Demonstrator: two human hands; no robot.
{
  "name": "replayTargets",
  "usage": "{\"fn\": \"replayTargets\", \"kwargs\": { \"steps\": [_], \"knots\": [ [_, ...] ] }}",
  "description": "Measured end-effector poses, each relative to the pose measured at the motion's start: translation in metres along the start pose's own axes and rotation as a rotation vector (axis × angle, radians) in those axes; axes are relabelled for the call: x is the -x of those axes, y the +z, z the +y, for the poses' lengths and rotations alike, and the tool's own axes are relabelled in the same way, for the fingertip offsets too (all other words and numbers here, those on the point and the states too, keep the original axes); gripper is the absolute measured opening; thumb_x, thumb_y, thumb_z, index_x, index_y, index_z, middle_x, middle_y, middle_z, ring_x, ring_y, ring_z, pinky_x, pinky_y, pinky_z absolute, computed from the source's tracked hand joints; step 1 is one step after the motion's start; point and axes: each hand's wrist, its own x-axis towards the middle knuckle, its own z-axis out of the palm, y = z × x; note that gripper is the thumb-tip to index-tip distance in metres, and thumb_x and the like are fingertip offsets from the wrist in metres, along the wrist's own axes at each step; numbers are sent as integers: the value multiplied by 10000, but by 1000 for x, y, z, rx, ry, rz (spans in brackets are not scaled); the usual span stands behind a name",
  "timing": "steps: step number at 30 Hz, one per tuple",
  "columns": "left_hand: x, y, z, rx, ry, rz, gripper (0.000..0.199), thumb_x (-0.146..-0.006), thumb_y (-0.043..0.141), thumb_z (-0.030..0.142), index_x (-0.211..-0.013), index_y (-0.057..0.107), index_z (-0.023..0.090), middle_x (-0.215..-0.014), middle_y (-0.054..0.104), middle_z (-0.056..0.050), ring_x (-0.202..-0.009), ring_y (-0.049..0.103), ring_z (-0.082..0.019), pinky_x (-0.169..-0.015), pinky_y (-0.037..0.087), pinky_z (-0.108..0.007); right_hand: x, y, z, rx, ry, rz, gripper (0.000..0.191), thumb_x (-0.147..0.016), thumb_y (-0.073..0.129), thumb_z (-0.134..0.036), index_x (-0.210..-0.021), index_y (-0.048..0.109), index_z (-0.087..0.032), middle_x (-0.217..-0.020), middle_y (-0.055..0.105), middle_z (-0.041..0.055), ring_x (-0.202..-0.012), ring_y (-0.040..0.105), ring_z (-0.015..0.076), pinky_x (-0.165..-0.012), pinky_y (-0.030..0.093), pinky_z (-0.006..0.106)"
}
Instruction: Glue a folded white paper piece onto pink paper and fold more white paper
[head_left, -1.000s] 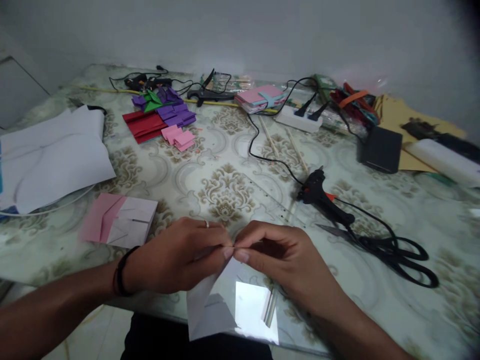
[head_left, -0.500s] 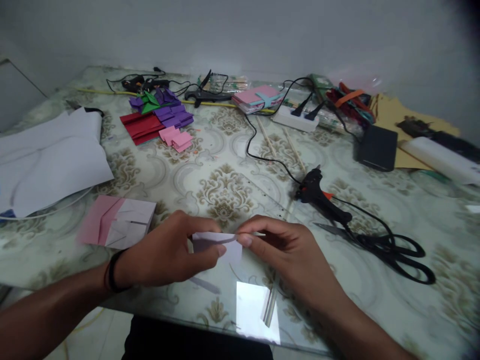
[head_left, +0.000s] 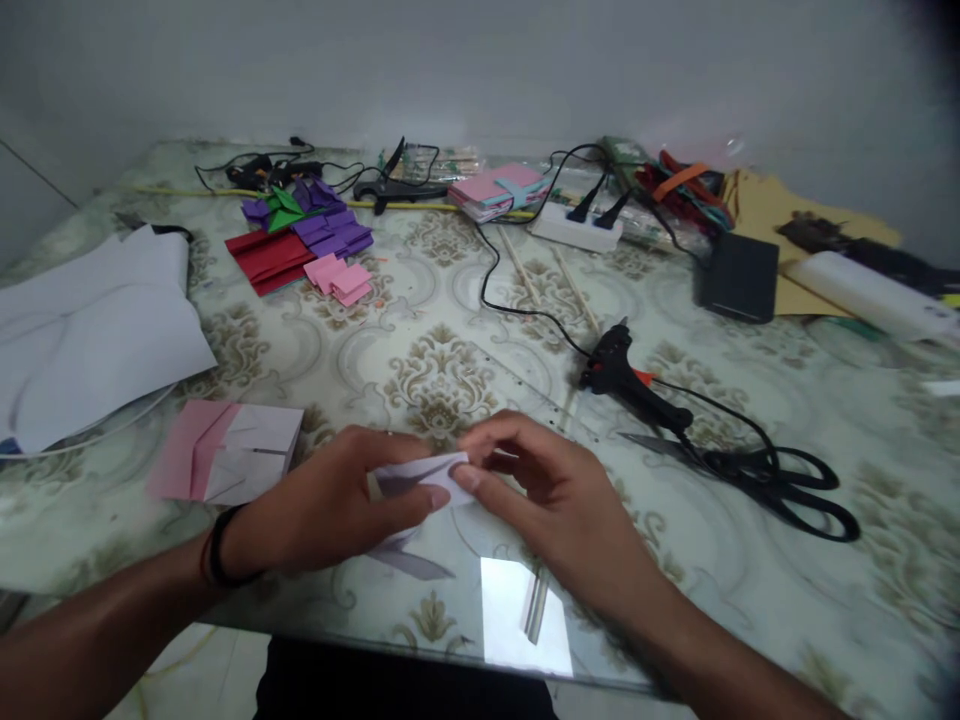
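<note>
Between both hands, just above the table's front part, is a small folded piece of white paper (head_left: 409, 472). My left hand (head_left: 337, 500) pinches its left side between thumb and fingers. At its right end, my right hand (head_left: 544, 490) grips the edge with thumb and forefinger. To the left of my left hand lies a folded pink and white paper (head_left: 232, 450). Black-handled scissors (head_left: 750, 480) and a black glue gun (head_left: 634, 375) lie to the right of my right hand.
Folded red paper (head_left: 262, 255), purple paper (head_left: 334, 235) and pink paper (head_left: 341, 278) sit at back left. Large white sheets (head_left: 97, 330) cover the left side. A cord runs from the white power strip (head_left: 574, 228). A clear ruler (head_left: 525, 385) lies beyond my hands.
The right end of the white paper has turned, showing more of its face under my right thumb. My right hand has shifted slightly left and up. The whole view has shifted a little.
</note>
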Motion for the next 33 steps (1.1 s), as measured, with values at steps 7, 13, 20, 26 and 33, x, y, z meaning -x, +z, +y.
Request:
{"fn": "replayTargets", "kwargs": {
  "steps": [7, 13, 20, 26, 33],
  "knots": [
    [0, 1, -7, 388, 92, 315, 233, -989, 630, 435, -1058, 645, 212, -862, 638, 2, -700, 548, -119, -594, 435, -219, -4, -3, 4, -2, 60, -88, 157, -948, 678, -382, -935, 667, -225, -888, 693, 14, -850, 659, 159, -800, 528, 300],
    [0, 10, -11, 342, 277, 406, 159, -1022, 608, 333, -1166, 603, 266, -1041, 670, -9, -854, 610, -122, -722, 505, -211, 0, 9, 11, -148, 152, -131, 241, -820, 813, -357, -992, 695, -236, -844, 690, -14, -794, 641, 139, -736, 517, 268],
    [4, 0, -10, 127, 213, 372, 158, -909, 752, 305, -1013, 663, 225, -985, 752, -28, -902, 710, -195, -796, 538, -302, -4, -4, 3, 36, 30, -62, 66, -861, 772, -293, -851, 749, -232, -816, 742, -14, -759, 656, 135, -668, 474, 251],
    [3, -3, -4, 72, 123, 350, 119, -848, 803, 331, -901, 764, 232, -814, 764, 12, -737, 678, -159, -684, 499, -250, -4, -7, -2, 181, -60, -67, 38, -885, 746, -240, -858, 770, -230, -837, 759, -11, -774, 679, 135, -682, 487, 248],
    [0, -2, -10, 434, 35, 363, 149, -865, 786, 359, -853, 799, 211, -831, 766, -9, -755, 664, -165, -676, 505, -239, -3, -14, -1, 74, 3, -95, 159, -969, 657, -344, -1065, 759, -268, -951, 772, 8, -824, 694, 147, -678, 510, 248]
  ]
}}
